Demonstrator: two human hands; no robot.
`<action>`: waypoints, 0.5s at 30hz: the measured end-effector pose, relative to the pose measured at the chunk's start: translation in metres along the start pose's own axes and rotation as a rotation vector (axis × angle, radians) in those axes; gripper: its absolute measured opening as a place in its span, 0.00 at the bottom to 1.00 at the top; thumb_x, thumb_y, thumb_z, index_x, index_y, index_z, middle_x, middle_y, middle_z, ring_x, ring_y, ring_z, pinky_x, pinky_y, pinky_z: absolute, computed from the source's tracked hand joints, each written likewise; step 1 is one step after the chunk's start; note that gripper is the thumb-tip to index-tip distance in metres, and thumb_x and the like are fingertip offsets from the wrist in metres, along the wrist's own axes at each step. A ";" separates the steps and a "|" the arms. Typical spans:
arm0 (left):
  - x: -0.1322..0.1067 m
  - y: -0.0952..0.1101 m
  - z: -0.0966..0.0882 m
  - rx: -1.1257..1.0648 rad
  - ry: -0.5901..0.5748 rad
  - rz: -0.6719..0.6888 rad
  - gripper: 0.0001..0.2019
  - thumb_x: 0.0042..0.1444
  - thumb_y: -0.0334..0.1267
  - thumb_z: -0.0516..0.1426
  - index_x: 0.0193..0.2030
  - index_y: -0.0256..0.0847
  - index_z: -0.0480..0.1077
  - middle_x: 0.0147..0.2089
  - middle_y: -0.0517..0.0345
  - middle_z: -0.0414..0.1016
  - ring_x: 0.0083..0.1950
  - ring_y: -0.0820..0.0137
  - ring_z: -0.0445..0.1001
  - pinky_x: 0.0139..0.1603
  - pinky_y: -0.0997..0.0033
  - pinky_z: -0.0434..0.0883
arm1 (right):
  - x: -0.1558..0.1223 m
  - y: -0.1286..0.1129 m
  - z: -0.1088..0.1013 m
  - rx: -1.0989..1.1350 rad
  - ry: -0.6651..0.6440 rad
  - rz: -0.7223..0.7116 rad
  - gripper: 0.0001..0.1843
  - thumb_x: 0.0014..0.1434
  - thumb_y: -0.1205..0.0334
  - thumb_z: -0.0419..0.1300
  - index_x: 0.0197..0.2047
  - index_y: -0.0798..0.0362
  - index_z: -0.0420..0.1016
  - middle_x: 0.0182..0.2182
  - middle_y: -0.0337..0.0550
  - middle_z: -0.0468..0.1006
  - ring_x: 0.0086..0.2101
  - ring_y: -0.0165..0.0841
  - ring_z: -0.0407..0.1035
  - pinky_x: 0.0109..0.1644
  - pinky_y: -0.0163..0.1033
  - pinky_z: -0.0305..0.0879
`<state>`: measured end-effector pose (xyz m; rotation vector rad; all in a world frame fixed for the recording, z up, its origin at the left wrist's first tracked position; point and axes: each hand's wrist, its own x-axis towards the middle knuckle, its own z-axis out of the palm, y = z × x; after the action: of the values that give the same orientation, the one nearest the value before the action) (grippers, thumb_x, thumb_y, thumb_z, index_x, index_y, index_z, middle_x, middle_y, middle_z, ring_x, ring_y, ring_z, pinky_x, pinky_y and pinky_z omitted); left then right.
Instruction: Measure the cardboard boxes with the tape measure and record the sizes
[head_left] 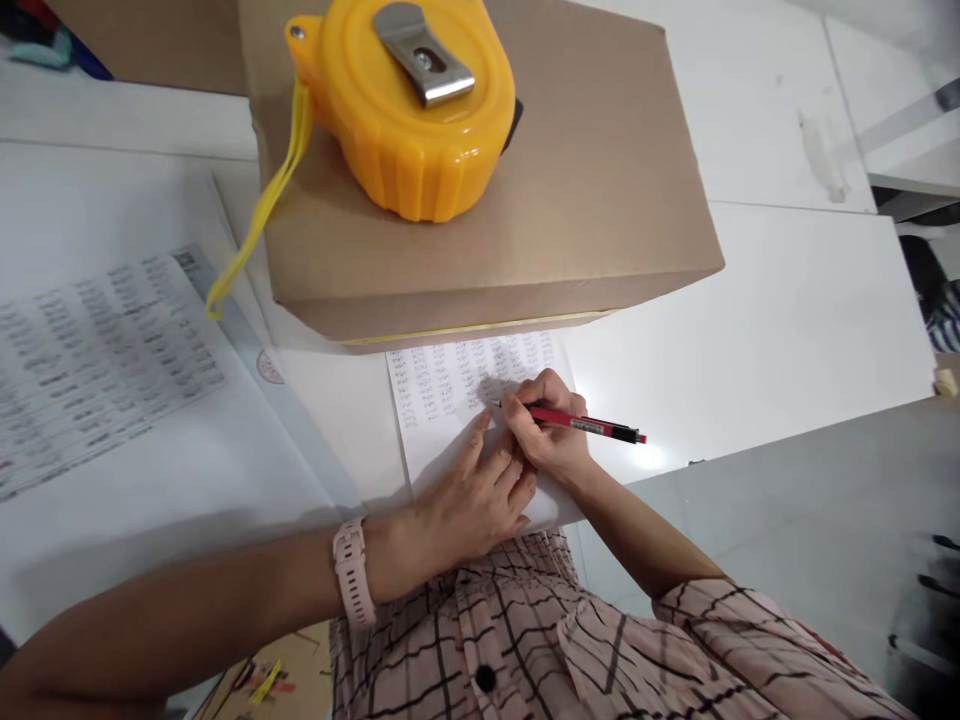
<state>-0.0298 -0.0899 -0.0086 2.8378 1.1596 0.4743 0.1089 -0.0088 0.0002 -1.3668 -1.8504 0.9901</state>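
A red and black pen (577, 421) is held in my right hand (551, 425), its tip down on a white sheet of paper (427, 450). Columns of small handwritten marks fill the sheet's upper part. My left hand (476, 495) lies flat across the lower part of the same sheet, fingers stretched out close to the pen tip. Just beyond the paper stands a brown cardboard box (585, 170), which hides the sheet's far edge. On top of that box rests a large yellow tape measure (420, 130) with a metal clip and a yellow wrist cord.
Left of the box lie more papers, among them a printed sheet (105, 360) with rows of text. A second brown box (165, 45) stands at the upper left. The white table's (810, 310) front edge runs along the right.
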 end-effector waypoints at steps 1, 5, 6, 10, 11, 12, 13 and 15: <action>0.000 0.000 0.000 -0.003 0.000 -0.001 0.25 0.67 0.51 0.55 0.59 0.29 0.71 0.59 0.36 0.77 0.65 0.46 0.69 0.69 0.35 0.59 | 0.000 0.000 0.000 -0.006 -0.003 -0.004 0.14 0.62 0.62 0.61 0.28 0.48 0.60 0.20 0.30 0.67 0.20 0.24 0.60 0.24 0.33 0.59; 0.000 -0.001 0.000 -0.024 0.002 0.002 0.23 0.68 0.48 0.55 0.58 0.29 0.72 0.58 0.37 0.78 0.64 0.47 0.71 0.69 0.34 0.59 | 0.000 0.001 0.000 -0.003 -0.009 -0.010 0.14 0.62 0.61 0.61 0.28 0.48 0.60 0.20 0.30 0.66 0.20 0.24 0.59 0.24 0.34 0.59; 0.000 -0.001 -0.001 -0.026 0.001 0.002 0.23 0.68 0.47 0.54 0.58 0.29 0.72 0.58 0.37 0.78 0.64 0.47 0.71 0.69 0.34 0.59 | 0.000 0.001 0.001 0.006 -0.011 -0.010 0.15 0.63 0.60 0.61 0.28 0.48 0.59 0.20 0.30 0.66 0.20 0.24 0.59 0.24 0.34 0.58; 0.001 -0.001 -0.002 -0.026 -0.004 -0.004 0.24 0.68 0.47 0.54 0.60 0.28 0.71 0.59 0.35 0.77 0.64 0.46 0.71 0.67 0.34 0.61 | 0.000 0.001 0.001 0.042 -0.015 0.011 0.15 0.63 0.60 0.61 0.29 0.48 0.58 0.20 0.30 0.64 0.20 0.24 0.56 0.24 0.36 0.56; 0.001 -0.001 -0.002 -0.024 -0.008 -0.003 0.24 0.68 0.47 0.54 0.60 0.28 0.71 0.59 0.35 0.77 0.64 0.46 0.70 0.67 0.35 0.61 | 0.000 0.001 0.001 0.046 -0.013 0.017 0.15 0.63 0.60 0.61 0.28 0.47 0.58 0.20 0.30 0.64 0.20 0.25 0.56 0.24 0.36 0.56; 0.001 -0.001 -0.003 -0.021 -0.017 -0.002 0.24 0.68 0.47 0.54 0.60 0.28 0.71 0.60 0.35 0.77 0.64 0.46 0.70 0.67 0.35 0.61 | 0.000 0.001 0.001 0.045 -0.016 0.021 0.15 0.63 0.60 0.61 0.28 0.47 0.58 0.20 0.30 0.64 0.20 0.25 0.56 0.24 0.36 0.56; 0.001 -0.001 -0.003 -0.016 -0.025 0.001 0.24 0.68 0.48 0.54 0.60 0.28 0.71 0.60 0.35 0.77 0.65 0.46 0.70 0.68 0.35 0.61 | 0.000 0.001 0.000 0.043 -0.021 0.019 0.15 0.63 0.61 0.61 0.28 0.48 0.58 0.20 0.30 0.64 0.20 0.25 0.57 0.25 0.36 0.57; 0.001 -0.001 -0.003 -0.004 -0.035 0.005 0.24 0.68 0.48 0.54 0.60 0.29 0.71 0.60 0.36 0.77 0.65 0.47 0.70 0.69 0.35 0.60 | 0.000 0.001 0.000 0.041 -0.030 0.011 0.15 0.63 0.61 0.61 0.28 0.48 0.59 0.20 0.30 0.65 0.21 0.25 0.58 0.25 0.36 0.57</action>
<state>-0.0310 -0.0887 -0.0061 2.8338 1.1448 0.4254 0.1097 -0.0084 -0.0005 -1.3463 -1.8363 1.0537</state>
